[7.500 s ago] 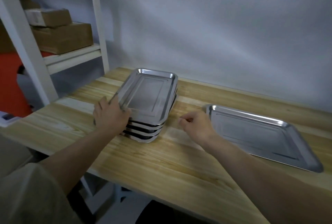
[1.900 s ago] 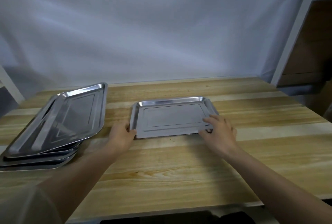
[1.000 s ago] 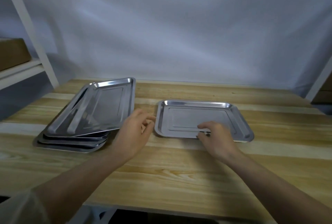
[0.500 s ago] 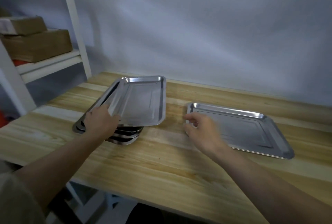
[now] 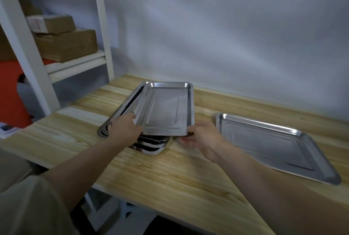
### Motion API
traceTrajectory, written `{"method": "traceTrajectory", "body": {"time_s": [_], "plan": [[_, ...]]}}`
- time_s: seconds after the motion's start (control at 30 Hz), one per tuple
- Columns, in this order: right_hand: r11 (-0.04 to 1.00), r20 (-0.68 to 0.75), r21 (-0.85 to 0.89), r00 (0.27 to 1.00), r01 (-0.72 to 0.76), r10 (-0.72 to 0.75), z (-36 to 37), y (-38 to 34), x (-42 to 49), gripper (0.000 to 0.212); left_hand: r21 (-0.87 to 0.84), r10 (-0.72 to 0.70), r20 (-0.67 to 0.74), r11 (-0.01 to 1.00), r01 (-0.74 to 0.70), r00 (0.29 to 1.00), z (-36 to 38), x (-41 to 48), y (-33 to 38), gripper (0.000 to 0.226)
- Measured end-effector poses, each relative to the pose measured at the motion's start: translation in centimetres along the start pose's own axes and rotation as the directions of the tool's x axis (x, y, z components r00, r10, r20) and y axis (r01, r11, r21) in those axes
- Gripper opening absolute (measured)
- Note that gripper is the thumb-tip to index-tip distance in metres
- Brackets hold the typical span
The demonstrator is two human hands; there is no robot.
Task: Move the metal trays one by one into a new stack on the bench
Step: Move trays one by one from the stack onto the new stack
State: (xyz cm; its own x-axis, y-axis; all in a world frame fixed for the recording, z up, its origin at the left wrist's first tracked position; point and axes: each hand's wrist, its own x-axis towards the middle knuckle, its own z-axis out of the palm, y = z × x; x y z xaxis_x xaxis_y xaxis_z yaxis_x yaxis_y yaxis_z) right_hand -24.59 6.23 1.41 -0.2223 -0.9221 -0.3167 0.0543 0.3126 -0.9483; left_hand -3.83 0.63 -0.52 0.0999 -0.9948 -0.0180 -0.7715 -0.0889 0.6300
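Over the stack [image 5: 151, 148], the top tray [image 5: 166, 108] is gripped at its near corners by the curled left hand [image 5: 124, 131] and right hand [image 5: 203, 136].

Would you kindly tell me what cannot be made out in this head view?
Head view, tray count in the stack: covered by the top tray and left hand.
Head view, right hand grip: fingers partly hidden under the top tray's corner.
Head view, label on the upper cardboard box: too small, blurred.

Storeroom, wooden bench [image 5: 170, 174], shelved cardboard boxes [image 5: 64, 44]
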Motion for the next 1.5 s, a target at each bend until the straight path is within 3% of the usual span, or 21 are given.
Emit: {"method": "traceTrajectory", "body": {"time_s": [0.3, 0.5, 0.63, 0.87, 1.17, 1.23, 1.37, 1.5], "plan": [[0.986, 0.032, 0.146, 0.997, -0.081, 0.077, 0.9, -0.5, -0.4, 0.018, -0.067, 0.032, -0.024, 0.997, -0.033, 0.999, 0.1, -0.2, 0.2, 0.060], [0.977, -0.006, 0.212, 0.999, -0.036, 0.039, 0.4, -0.6, -0.9, 0.023, -0.144, 0.082, -0.001, 0.986, -0.081, 0.997, 0.0, -0.1, 0.3, 0.060], [0.962, -0.008, 0.271, 1.000, -0.011, 0.014, -0.6, -0.6, -1.6, 0.021, -0.234, 0.105, 0.019, 0.967, -0.098, 0.994, 0.0, -0.4, 1.1, 0.033], [0.945, -0.087, 0.321, 0.996, 0.059, -0.032, -3.3, -0.4, -2.3, 0.020, -0.324, 0.139, 0.015, 0.937, -0.127, 0.990, 0.0, -1.3, 3.6, 0.010], [0.924, -0.266, 0.340, 0.960, 0.174, -0.083, -7.8, 0.4, -3.8, 0.025, -0.685, 0.093, 0.257, 0.720, 0.114, 0.962, 1.1, -3.7, 8.7, 0.019], [0.915, -0.288, 0.349, 0.952, 0.204, -0.102, -9.0, 0.4, -4.3, 0.023, -0.719, 0.068, 0.310, 0.669, 0.187, 0.948, 1.8, -4.3, 9.8, 0.007], [0.879, -0.327, 0.398, 0.936, 0.263, -0.132, -11.2, 0.5, -5.7, 0.015, -0.771, 0.036, 0.358, 0.574, 0.274, 0.933, 3.6, -5.4, 11.6, 0.032], [0.877, -0.320, 0.400, 0.937, 0.267, -0.139, -12.8, 1.7, -7.1, 0.025, -0.772, 0.089, 0.394, 0.572, 0.277, 0.915, 5.5, -7.0, 13.6, 0.034]]}}
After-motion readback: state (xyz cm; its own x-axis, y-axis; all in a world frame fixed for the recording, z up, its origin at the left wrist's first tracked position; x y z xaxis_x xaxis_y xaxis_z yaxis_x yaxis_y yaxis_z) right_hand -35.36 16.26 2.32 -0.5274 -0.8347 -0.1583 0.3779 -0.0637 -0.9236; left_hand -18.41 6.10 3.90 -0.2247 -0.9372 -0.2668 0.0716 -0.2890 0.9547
